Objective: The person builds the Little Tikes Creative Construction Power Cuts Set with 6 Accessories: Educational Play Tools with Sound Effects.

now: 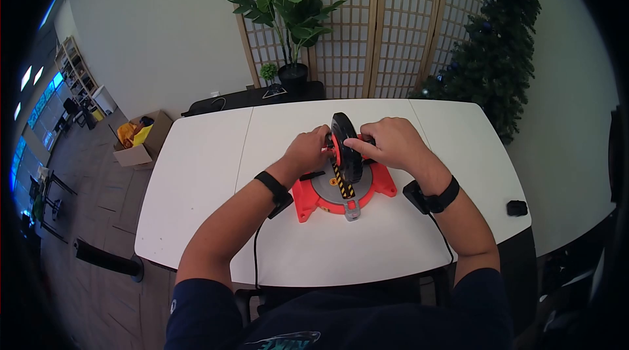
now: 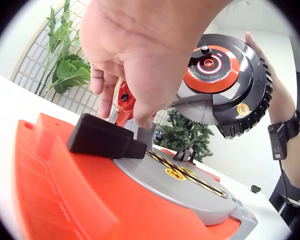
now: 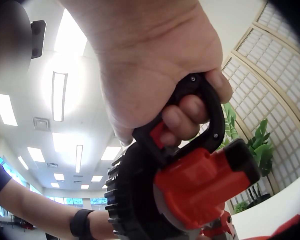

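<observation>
A toy miter saw with a red base [image 1: 305, 203] and grey round table [image 2: 175, 185] stands on the white table. Its black blade guard [image 1: 347, 147] is raised above the base. My right hand [image 1: 396, 143] grips the black handle [image 3: 217, 112], fingers curled through its loop beside the red motor housing [image 3: 192, 185]. My left hand [image 1: 306, 152] is at the saw's left rear, by the red arm [image 2: 124, 97]; in the left wrist view its fingers [image 2: 106, 95] point down behind the black fence block [image 2: 102, 137]. Whether it grips anything there is hidden.
The white table [image 1: 196, 186] surrounds the saw. A small black object [image 1: 516, 208] lies near its right edge. Behind stand a potted plant [image 1: 293, 75], a lattice screen [image 1: 347, 35] and a decorated tree [image 1: 491, 61]. A cardboard box [image 1: 154, 140] is on the floor at left.
</observation>
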Action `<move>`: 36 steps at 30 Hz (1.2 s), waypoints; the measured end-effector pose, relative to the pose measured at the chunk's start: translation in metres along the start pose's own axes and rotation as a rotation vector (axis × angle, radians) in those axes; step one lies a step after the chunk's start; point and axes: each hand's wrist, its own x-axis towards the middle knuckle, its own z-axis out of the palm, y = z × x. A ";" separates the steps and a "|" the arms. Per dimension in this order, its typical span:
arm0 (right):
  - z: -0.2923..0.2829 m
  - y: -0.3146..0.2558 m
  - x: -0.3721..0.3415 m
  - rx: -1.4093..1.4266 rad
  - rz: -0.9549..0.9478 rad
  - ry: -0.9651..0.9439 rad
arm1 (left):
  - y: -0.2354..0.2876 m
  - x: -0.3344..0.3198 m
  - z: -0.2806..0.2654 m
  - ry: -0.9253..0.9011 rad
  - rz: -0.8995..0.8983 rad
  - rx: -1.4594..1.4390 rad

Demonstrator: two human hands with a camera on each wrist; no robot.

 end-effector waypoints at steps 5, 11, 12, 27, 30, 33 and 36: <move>0.009 0.002 -0.014 -0.020 -0.041 -0.003 | -0.002 -0.005 -0.010 -0.064 0.099 -0.035; 0.021 0.001 -0.036 0.003 -0.082 0.029 | -0.003 -0.003 -0.015 -0.121 0.090 -0.165; 0.024 0.002 -0.039 0.019 -0.104 0.060 | -0.007 -0.003 -0.011 -0.121 0.090 -0.167; 0.070 0.009 -0.073 -0.062 -0.199 0.118 | -0.010 -0.008 -0.009 -0.053 0.099 -0.197; 0.057 0.006 -0.070 -0.049 -0.139 0.031 | -0.005 -0.009 -0.010 -0.046 0.092 -0.192; 0.046 0.008 -0.064 0.036 -0.174 0.157 | -0.009 -0.007 -0.008 -0.028 0.129 -0.185; 0.031 0.009 -0.055 0.073 -0.174 0.236 | -0.009 -0.007 -0.008 -0.040 0.120 -0.192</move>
